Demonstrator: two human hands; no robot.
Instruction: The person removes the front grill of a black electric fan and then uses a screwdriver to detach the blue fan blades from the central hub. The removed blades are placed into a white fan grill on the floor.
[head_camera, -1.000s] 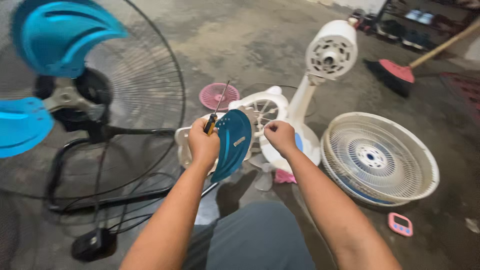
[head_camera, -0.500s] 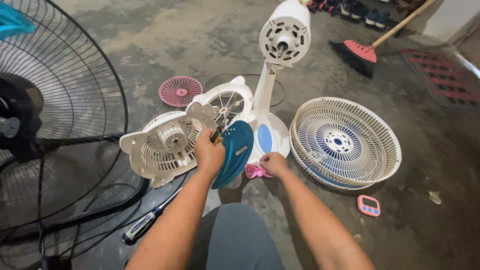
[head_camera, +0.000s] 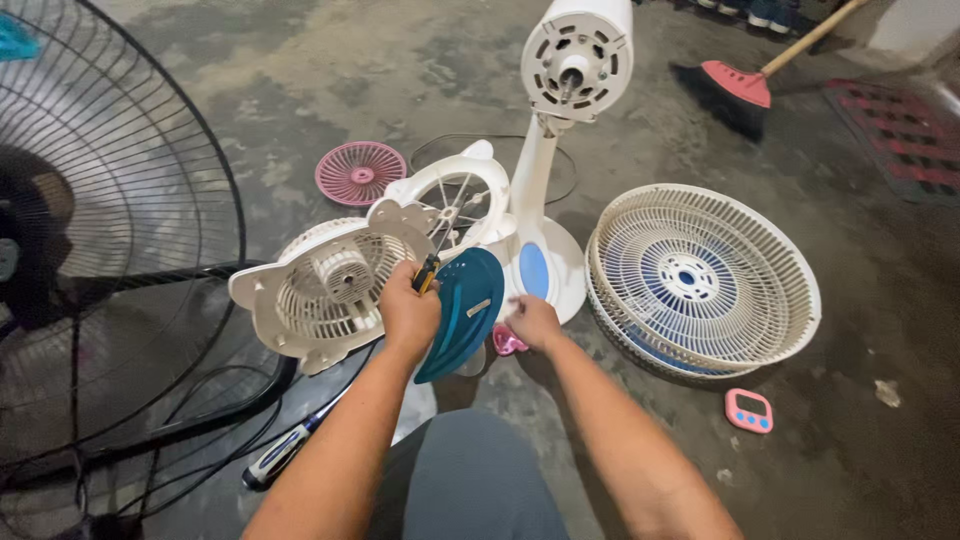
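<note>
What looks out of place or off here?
The white stand fan has no grilles or blades, its motor shaft bare; two round grilles lie stacked on the floor beside it. The left hand holds one loose blue blade and a screwdriver.

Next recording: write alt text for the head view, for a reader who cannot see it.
Seen from above, a person's left hand holds a teal fan blade and a screwdriver, while the right hand reaches to a small pink part on the concrete floor. Around them lie a white fan stand with bare motor, stacked white grilles and a large black fan.
</note>
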